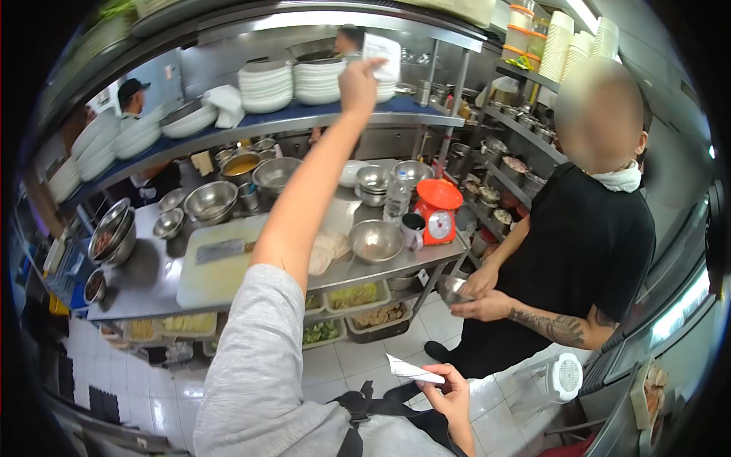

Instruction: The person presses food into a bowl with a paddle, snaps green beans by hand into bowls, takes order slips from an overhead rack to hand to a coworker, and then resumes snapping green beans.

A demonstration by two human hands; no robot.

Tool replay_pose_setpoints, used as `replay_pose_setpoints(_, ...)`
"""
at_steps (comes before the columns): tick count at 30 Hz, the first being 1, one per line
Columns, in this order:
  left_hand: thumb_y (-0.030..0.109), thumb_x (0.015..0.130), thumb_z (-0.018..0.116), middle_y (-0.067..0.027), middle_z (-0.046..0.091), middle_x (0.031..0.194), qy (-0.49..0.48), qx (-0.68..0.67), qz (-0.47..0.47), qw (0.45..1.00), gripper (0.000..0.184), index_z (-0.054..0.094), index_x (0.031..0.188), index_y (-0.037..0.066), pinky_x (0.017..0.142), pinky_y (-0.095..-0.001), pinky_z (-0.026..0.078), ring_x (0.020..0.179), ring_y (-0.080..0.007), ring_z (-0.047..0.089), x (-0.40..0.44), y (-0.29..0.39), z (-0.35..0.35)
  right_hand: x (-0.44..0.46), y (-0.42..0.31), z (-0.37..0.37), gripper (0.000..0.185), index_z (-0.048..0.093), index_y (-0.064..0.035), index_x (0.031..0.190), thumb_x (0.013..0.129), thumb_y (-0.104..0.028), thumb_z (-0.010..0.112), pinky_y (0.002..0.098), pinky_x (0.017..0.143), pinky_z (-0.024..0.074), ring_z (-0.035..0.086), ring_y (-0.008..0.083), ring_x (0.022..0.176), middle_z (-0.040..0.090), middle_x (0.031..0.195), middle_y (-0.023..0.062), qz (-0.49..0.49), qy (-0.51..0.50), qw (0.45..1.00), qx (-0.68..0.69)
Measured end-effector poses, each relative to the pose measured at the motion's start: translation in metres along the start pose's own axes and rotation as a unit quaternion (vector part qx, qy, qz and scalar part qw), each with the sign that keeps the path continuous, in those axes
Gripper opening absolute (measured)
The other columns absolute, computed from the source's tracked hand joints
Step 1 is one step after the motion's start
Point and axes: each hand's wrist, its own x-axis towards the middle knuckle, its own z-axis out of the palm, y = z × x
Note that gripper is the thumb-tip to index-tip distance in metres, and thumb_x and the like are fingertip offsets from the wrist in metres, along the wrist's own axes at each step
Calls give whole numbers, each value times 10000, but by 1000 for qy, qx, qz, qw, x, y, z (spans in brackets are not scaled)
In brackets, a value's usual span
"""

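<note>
My left hand [358,86] is raised at the end of my outstretched arm, in front of the upper shelf. Its fingers close at the left edge of a white paper slip [385,52] with faint print. Low in front of my body, my right hand [451,396] pinches a folded white paper [411,370] between thumb and fingers. Beneath my raised arm, a cleaver [221,251] lies on a pale cutting board [199,283].
Stacked white bowls [266,85] line the blue-covered shelf. On the steel counter stand metal bowls [211,201], a water bottle [397,198] and a red scale [438,212]. At right, a person in black [586,228] holds a metal bowl [454,289]. Food trays [378,317] sit below.
</note>
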Motion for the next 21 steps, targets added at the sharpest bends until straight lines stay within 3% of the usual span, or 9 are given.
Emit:
replay_pose_setpoints(2,34,935,470,-133,710,875,46,7,43,998,270,728,998,82,569,-288,542,621,-180,685,45,-17,18,19,2,4,248,655,18,1016,779,90,667,238,732,517,646,138,875,642,971,94,-20,30,999,-37)
replay_pose_setpoints(6,104,870,550,-168,694,771,65,-16,-81,995,229,734,1005,130,960,-446,401,824,-282,667,106,-78,70,35,22,-1,255,643,21,1032,787,85,666,242,742,508,639,138,865,641,966,84,-16,107,994,-20)
replay_pose_setpoints(10,148,887,541,-132,694,685,20,-15,-185,982,244,716,1050,101,900,-377,447,733,-219,690,139,-86,85,37,22,-3,267,600,36,1055,799,85,663,258,732,530,642,141,811,649,931,92,17,180,983,-10)
replay_pose_setpoints(13,239,895,561,-184,689,985,-2,132,-75,988,348,626,1217,126,965,-470,414,890,-237,676,166,-79,66,36,34,-16,256,589,32,1050,807,78,659,255,708,532,641,136,782,651,902,92,6,225,974,-9)
replay_pose_setpoints(15,429,848,623,-195,560,1222,-44,303,-153,940,557,518,1339,187,921,-494,460,1103,-316,596,138,-24,47,30,20,-15,249,591,26,1045,809,73,659,248,710,522,634,130,785,648,893,85,18,268,963,3)
replay_pose_setpoints(17,466,846,622,-165,463,1308,-74,394,-11,916,593,477,1355,198,925,-476,452,1133,-315,564,63,22,15,28,20,-28,241,591,22,1038,810,72,652,244,735,509,626,128,811,638,902,71,2,289,957,-17)
replay_pose_setpoints(18,429,844,641,-186,503,1251,-101,186,32,977,617,464,1345,115,1026,-604,287,1241,-368,432,5,57,-3,26,21,-34,243,591,22,1038,808,74,651,244,744,507,625,129,821,634,903,67,-11,300,954,-13)
replay_pose_setpoints(19,384,860,644,-187,502,1236,-211,80,18,974,607,437,1349,89,1028,-541,327,1190,-356,469,-51,83,-14,22,22,-40,245,590,23,1038,806,75,650,244,752,505,625,130,832,630,904,62,-23,314,949,-8)
replay_pose_setpoints(21,256,839,701,-169,523,1228,-479,-155,-106,857,532,502,1285,45,1009,-397,395,1165,-306,510,-171,163,-42,19,19,-53,220,646,2,937,744,106,642,257,735,488,596,138,839,618,876,71,-94,282,952,-78)
